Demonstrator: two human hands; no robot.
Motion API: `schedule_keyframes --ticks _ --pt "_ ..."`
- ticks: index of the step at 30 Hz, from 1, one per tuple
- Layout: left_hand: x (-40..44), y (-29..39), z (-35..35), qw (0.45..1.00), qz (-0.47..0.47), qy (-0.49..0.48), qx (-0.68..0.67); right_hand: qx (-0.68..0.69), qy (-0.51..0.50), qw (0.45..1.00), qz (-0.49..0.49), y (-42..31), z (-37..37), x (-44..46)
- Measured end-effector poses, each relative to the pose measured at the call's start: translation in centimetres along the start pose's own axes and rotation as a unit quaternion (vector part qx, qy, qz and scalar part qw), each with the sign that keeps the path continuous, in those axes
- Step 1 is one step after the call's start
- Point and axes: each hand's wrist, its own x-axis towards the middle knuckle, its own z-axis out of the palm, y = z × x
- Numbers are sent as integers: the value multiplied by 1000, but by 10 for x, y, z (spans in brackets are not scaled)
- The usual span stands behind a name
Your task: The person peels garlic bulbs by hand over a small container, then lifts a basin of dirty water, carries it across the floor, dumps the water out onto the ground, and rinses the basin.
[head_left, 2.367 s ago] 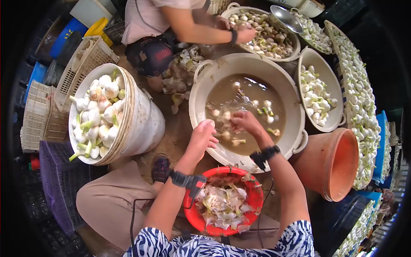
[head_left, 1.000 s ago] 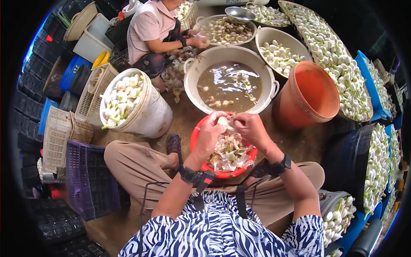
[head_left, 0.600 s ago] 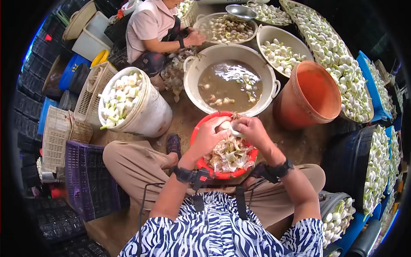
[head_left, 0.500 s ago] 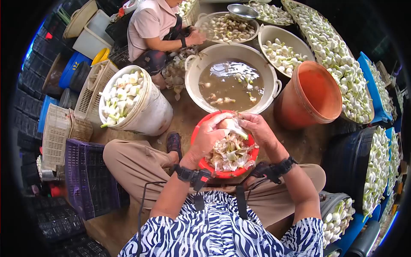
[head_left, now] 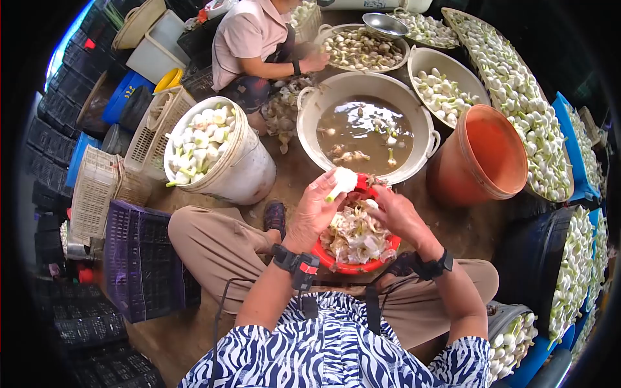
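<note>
A smooth white garlic bulb [head_left: 344, 182] with a short green stem is gripped in the fingers of my left hand [head_left: 310, 216]. It is held above the far left side of a red basin [head_left: 358, 268] between my legs. Loose papery garlic skins [head_left: 356, 239] fill this basin. Over its right side hovers my right hand [head_left: 403, 218], thumb and fingers apart, close to a pale piece of skin. Whether that piece touches the fingers is unclear. Beyond the basin stands a wide tub [head_left: 308, 126] of murky water with several garlic bulbs in it.
At left is a white bucket [head_left: 249, 165] full of peeled garlic. An orange bucket [head_left: 446, 165] stands at right. A co-worker [head_left: 249, 45] sits beside a basin of brownish bulbs [head_left: 362, 48]. Garlic-laden trays [head_left: 511, 97] line the right; a purple crate [head_left: 145, 265] stands left.
My hands have separated: the left has lifted the garlic bulb, now bare and white, away to the left, while the right has come down over the skins. The view has shifted slightly.
</note>
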Motion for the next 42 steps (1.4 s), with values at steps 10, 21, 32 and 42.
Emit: schedule_keyframes --ticks 10,21,32,42 --pt "-9 -11 27 956 39 -104 272 143 36 984 96 -32 -31 20" --pt "-6 0 35 929 121 -129 325 238 49 964 110 -33 -35 18" --pt "-13 -7 35 989 68 -113 73 82 14 989 124 -21 -3 13" --pt "5 -11 -4 990 80 26 -115 -52 -240 969 -9 -26 27 -5"
